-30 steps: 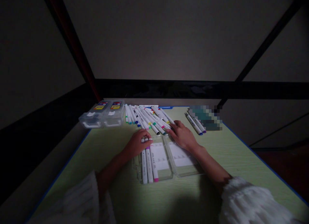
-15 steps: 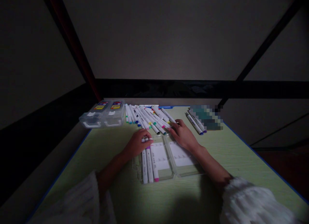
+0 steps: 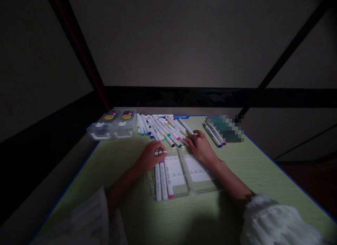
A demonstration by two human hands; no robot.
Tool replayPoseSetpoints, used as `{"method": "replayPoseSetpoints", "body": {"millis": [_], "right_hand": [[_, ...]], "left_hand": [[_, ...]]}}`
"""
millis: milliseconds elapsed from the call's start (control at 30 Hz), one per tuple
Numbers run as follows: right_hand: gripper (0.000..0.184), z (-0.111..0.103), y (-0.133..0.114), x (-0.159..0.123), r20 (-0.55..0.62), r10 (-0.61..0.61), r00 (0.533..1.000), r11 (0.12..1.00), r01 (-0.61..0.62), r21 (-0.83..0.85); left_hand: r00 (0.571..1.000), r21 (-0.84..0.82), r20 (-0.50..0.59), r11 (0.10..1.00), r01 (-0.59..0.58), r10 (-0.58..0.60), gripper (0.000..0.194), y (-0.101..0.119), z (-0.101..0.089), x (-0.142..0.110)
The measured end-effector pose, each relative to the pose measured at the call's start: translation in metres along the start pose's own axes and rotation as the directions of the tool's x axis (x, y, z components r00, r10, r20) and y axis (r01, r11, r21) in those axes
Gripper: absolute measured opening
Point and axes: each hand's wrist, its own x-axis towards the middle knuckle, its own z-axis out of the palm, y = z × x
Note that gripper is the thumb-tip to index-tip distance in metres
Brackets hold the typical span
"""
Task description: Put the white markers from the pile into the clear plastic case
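Three white markers (image 3: 163,180) lie side by side on the left half of an open clear plastic case (image 3: 190,183); one has a pink end. My left hand (image 3: 152,156) rests over their upper ends, fingers curled round them. My right hand (image 3: 201,146) is at the right edge of a loose marker pile (image 3: 158,127). Its fingers close on the near end of a white marker (image 3: 185,126), whose cap is hidden by the hand. White paper inserts (image 3: 197,171) show in the case.
Two clear cases with handles (image 3: 114,129) stand at the back left of the pale green table (image 3: 118,206). Several markers (image 3: 213,133) lie beside a pixelated green item (image 3: 226,127) at the back right. A blue object (image 3: 181,117) lies behind the pile.
My right hand has shifted slightly to the right, and the marker at its fingers has moved right with it, away from the pile. My left hand stays where it was.
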Motion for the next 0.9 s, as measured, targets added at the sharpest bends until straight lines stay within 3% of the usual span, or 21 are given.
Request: {"method": "replayPoseSetpoints", "body": {"millis": [367,900], "right_hand": [[0.038,-0.009,-0.011,-0.003,0.054,0.079,0.995,0.989,-0.071,-0.130],[0.034,-0.012,-0.012,-0.003,0.054,0.106,0.993,0.988,-0.098,-0.123]], "left_hand": [[1.000,0.015,0.007,1.000,-0.009,0.009,0.005,-0.001,0.000,0.000],[1.000,0.021,0.006,1.000,0.001,-0.001,0.006,0.001,0.000,0.000]]}}
